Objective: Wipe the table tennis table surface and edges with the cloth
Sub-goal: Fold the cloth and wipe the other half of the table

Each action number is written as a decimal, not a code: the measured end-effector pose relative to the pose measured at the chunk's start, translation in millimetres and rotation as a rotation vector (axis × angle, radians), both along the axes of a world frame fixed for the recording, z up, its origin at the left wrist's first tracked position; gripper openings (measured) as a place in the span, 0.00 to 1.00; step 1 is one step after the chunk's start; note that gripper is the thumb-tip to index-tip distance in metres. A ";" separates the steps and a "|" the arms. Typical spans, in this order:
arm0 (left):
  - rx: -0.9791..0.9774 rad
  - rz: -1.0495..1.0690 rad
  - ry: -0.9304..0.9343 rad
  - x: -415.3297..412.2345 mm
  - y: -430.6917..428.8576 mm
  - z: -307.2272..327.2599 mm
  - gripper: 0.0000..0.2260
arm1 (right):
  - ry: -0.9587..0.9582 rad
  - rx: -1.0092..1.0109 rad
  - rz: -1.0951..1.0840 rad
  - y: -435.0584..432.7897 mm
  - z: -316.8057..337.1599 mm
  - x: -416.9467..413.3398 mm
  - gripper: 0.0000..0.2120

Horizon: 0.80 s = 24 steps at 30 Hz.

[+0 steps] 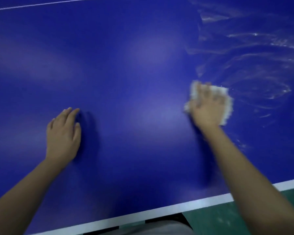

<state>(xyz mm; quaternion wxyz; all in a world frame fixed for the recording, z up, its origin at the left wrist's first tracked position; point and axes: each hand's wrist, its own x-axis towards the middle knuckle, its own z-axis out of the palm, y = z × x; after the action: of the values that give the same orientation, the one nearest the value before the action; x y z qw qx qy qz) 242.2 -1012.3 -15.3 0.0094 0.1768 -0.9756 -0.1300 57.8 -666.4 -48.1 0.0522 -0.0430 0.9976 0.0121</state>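
Left hand lies flat, fingers straight, on the table, well left of the cloth. Right hand presses spread fingers onto the cloth, with wet swirls just right of it. I'd overlap strokes leftward with even pressure. Blur hides the cloth's folds, and the far edges are cut off.

1. The floor is green and shows in the lower right corner, below the near edge of the counter; faint pale specks mark it.
2. The counter fills nearly the whole view, its top deep blue.
3. A white border stripe runs along its near edge, and a thin white line crosses the far upper left.
4. Soft pale patches of light lie on the blue top.
5. Swirled streaks glint at the upper right.
6. Dark shapes sit under the near edge, unclear.
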 end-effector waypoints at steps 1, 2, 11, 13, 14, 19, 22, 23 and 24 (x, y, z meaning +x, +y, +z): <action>0.010 -0.009 -0.008 -5.9 8.6 -2.4 0.22 | 0.002 -0.015 -0.175 35.1 4.3 -9.8 0.27; 0.014 -0.021 -0.014 -11.8 17.3 -5.6 0.22 | -0.003 -0.051 -0.317 57.9 7.6 -12.2 0.27; 0.014 0.078 -0.063 -39.4 78.1 -38.9 0.22 | -0.057 -0.089 0.694 -74.9 8.7 162.4 0.31; -0.009 0.082 -0.073 -37.9 80.5 -42.7 0.23 | -0.141 -0.179 0.765 -66.3 11.3 169.0 0.30; -0.011 0.085 -0.071 -37.7 80.6 -43.4 0.23 | -0.118 -0.193 0.735 -50.6 11.4 157.6 0.29; 0.000 0.094 -0.066 -39.5 82.2 -41.7 0.23 | -0.004 -0.027 -0.099 110.7 5.8 75.1 0.32; -0.003 0.094 -0.069 -39.4 82.7 -40.8 0.23 | -0.011 -0.082 -0.484 175.3 12.6 75.2 0.32; -0.003 0.090 -0.067 -39.2 82.7 -40.5 0.23 | -0.006 -0.076 -0.520 170.4 12.7 84.5 0.31; -0.001 0.083 -0.063 -39.2 82.8 -40.1 0.23 | 0.010 -0.041 -0.501 154.2 10.9 95.5 0.29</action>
<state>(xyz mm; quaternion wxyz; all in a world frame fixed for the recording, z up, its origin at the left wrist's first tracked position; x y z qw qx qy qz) 203.1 -929.5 -55.4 -0.0157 0.2213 -0.9673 -0.1234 153.3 -512.2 -37.2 0.0478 0.2046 0.9774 -0.0213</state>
